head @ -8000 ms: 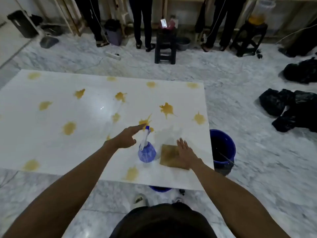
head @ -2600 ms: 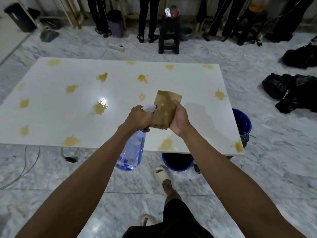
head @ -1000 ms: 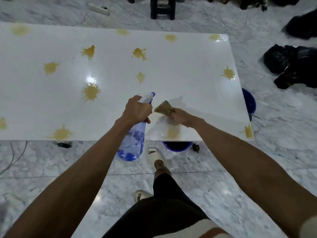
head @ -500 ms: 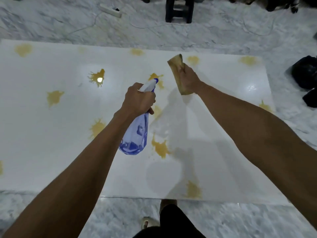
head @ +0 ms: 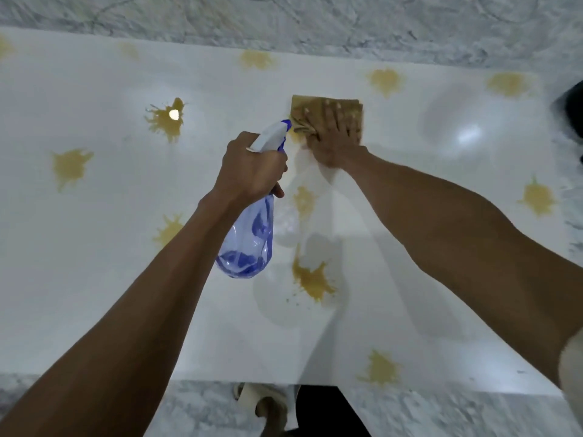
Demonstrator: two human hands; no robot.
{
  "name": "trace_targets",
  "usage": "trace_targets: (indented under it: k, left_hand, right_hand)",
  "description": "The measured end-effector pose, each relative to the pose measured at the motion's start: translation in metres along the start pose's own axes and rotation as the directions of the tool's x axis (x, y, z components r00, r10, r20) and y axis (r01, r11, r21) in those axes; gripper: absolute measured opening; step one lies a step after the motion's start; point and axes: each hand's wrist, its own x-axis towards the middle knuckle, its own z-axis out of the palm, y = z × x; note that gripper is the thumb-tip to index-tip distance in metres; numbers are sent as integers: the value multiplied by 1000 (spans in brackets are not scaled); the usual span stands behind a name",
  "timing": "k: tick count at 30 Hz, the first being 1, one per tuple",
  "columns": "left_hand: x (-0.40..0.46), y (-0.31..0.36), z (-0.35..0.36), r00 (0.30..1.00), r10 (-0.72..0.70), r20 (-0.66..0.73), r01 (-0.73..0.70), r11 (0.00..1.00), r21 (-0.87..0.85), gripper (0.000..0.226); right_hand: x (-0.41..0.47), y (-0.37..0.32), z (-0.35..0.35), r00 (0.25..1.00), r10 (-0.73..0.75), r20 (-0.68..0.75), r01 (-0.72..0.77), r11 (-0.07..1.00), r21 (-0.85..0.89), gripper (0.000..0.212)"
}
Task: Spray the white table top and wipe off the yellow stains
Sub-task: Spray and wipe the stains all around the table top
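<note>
Our right hand point(head: 336, 134) presses the soft brown folded cloth point(head: 328, 110) flat, fingers straight, far on the glossy white table top point(head: 94, 279). Our left hand point(head: 252, 171) grips the light translucent blue plastic spray bottle point(head: 249, 244) by its neck (likely slippery wet).

one spray bottle point(head: 249, 241), one cloth point(head: 328, 113)

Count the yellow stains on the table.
12 stains: five along the far edge, three left, two central, one right, one near. Cloth may hide more.
</note>
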Motion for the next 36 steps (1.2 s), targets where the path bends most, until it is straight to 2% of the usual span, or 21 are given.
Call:
trace_targets:
  k: [3,11,15,18,20,21,24,26,29,31,34,36]
  left_hand:
    - [-31,-12,-4,999,-22,27,22,1000,-5,46]
    - [-156,-72,-7,997,-29,70,30,999,-12,42]
    - [-208,-109,-2,989,-90,116,88,996,25,42]
    - [-227,-118,3,981,-108,161,100,994,52,42]
    - [-218,-105,-1,984,-95,150,92,995,29,41]
    - [-211,-95,-4,986,-97,139,96,995,10,42]
    - [-185,-66,-14,995,-48,88,49,999,-4,47]
    - [-174,-51,-19,997,7,73,-6,1000,-8,48]
    - [-136,-26,-28,1000,26,13,-26,998,-57,41]
    - [-96,-10,-36,999,17,-40,-20,996,-81,34]
    - [-47,1,-42,996,55,-68,-59,996,-66,28]
    - [-24,-1,-40,995,77,-70,-79,997,-24,27]
  right_hand:
    - [-52,-7,33,1000,-6,-17,5,999,-47,58]
    - [-260,-45,119,999,-46,-11,46,999,-16,68]
    - [-369,-68,158,994,-104,40,103,995,7,62]
    - [-389,-73,148,979,-94,181,78,993,92,57]
    - [-370,-71,123,966,-77,246,26,979,203,57]
    - [-359,-66,105,964,-49,261,-41,943,329,54]
    - [-325,-54,46,982,46,183,-160,716,679,41]
    - [-299,-42,10,985,97,145,-173,634,753,42]
    - [-224,-32,-50,994,108,25,-92,676,731,47]
    - [-153,-33,-83,996,55,-65,3,742,670,46]
    - [-47,-39,-98,984,-48,-172,121,888,444,42]
    - [14,-40,-78,992,-51,-119,75,975,210,47]
